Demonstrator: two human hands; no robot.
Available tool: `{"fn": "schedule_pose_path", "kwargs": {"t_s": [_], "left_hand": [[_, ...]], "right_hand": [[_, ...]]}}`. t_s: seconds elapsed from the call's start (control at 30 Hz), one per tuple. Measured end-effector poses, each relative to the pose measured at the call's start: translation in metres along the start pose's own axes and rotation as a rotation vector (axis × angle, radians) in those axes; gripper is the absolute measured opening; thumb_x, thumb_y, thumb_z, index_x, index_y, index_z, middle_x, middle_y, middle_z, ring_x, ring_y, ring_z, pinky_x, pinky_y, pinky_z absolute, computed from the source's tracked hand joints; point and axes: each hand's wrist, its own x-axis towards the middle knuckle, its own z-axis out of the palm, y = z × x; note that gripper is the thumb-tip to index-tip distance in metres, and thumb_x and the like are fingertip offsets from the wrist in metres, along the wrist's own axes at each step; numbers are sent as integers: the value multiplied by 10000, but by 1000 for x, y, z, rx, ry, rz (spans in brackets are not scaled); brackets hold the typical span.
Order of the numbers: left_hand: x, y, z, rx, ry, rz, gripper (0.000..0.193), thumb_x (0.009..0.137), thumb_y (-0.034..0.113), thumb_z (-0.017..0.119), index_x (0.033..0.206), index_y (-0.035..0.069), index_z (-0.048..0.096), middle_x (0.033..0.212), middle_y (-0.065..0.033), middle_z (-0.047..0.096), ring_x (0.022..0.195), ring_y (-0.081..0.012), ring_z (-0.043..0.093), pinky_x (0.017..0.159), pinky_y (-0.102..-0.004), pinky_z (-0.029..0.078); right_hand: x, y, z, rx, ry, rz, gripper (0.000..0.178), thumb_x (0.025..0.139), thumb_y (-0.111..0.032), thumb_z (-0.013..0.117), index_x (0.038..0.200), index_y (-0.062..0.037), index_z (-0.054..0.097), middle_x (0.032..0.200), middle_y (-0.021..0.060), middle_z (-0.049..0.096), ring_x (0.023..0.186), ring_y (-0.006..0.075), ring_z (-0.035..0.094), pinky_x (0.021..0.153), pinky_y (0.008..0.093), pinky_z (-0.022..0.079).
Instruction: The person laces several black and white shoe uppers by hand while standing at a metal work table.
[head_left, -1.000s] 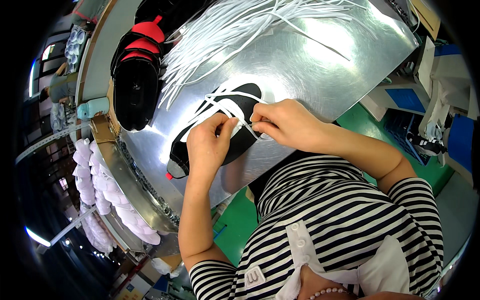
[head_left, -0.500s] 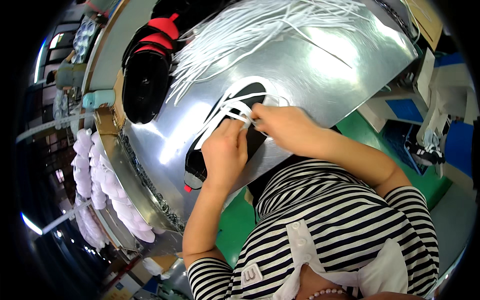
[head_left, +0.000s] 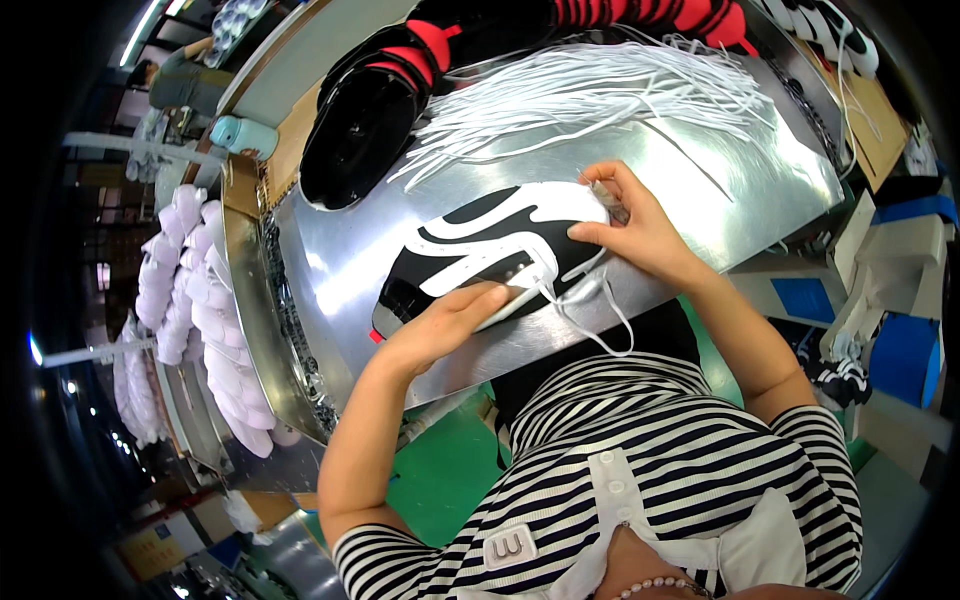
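Observation:
A black and white shoe upper (head_left: 470, 243) lies on its side above the metal tabletop, its red tab toward the left and its white toe part toward the right. My left hand (head_left: 445, 325) grips its near edge, with the fingers partly hidden. At the toe end my right hand (head_left: 640, 228) holds the upper between thumb and fingers. White lace (head_left: 622, 352) runs from the upper's near side and hangs in a loop over the table's edge.
Beyond the upper lies a pile of loose white laces (head_left: 590, 100). Black and red shoe uppers (head_left: 360, 130) line the far side. A light blue bottle (head_left: 245, 137) stands at the left, above hanging pale lilac pieces (head_left: 215, 320). The metal table (head_left: 330, 250) has a raised rim.
The upper has been turned from lace side up onto its side. My right hand has left the laces for the toe end; my left hand now holds the near edge. The view has shifted.

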Motion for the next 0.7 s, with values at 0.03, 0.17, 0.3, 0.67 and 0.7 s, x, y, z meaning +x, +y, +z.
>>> {"fn": "schedule_pose_path", "kwargs": {"t_s": [0.03, 0.17, 0.3, 0.67, 0.7], "left_hand": [[5, 0, 2, -33, -42, -72, 551, 991, 482, 506, 1284, 25, 600, 1281, -122, 593, 1213, -205, 499, 1058, -333, 350], [27, 5, 6, -241, 53, -183, 407, 918, 422, 662, 1101, 60, 692, 918, 10, 650, 830, -66, 549, 767, -222, 426], [40, 5, 2, -236, 34, -174, 265, 908, 324, 683, 1002, 79, 711, 760, 41, 602, 695, -53, 504, 675, -205, 392], [44, -11, 7, 9, 437, 109, 151, 873, 144, 718, 932, 7, 739, 860, -16, 708, 793, -92, 597, 794, -245, 473], [45, -11, 7, -23, 413, 121, 150, 875, 140, 715, 933, 3, 736, 860, -19, 706, 792, -88, 592, 782, -244, 469]], "right_hand": [[-2, -2, 5, 0, -6, 6, 537, 777, -182, 814, 1195, -83, 491, 1073, 100, 638, 888, 135, 598, 733, 261, 484], [-4, -6, 11, -65, 1, 13, 526, 802, -158, 792, 1220, -82, 483, 1077, 93, 634, 892, 122, 592, 746, 258, 481], [-4, 0, 15, -61, 21, 20, 508, 813, -157, 781, 1219, -76, 485, 1058, 86, 638, 883, 118, 589, 744, 260, 478], [-5, 8, 2, 105, 54, 331, 543, 809, -235, 791, 1225, -62, 487, 1022, 107, 657, 862, 131, 600, 699, 257, 463], [-5, 8, 4, 101, 53, 310, 547, 807, -241, 793, 1224, -63, 488, 1021, 107, 657, 862, 132, 601, 699, 261, 465]]}}
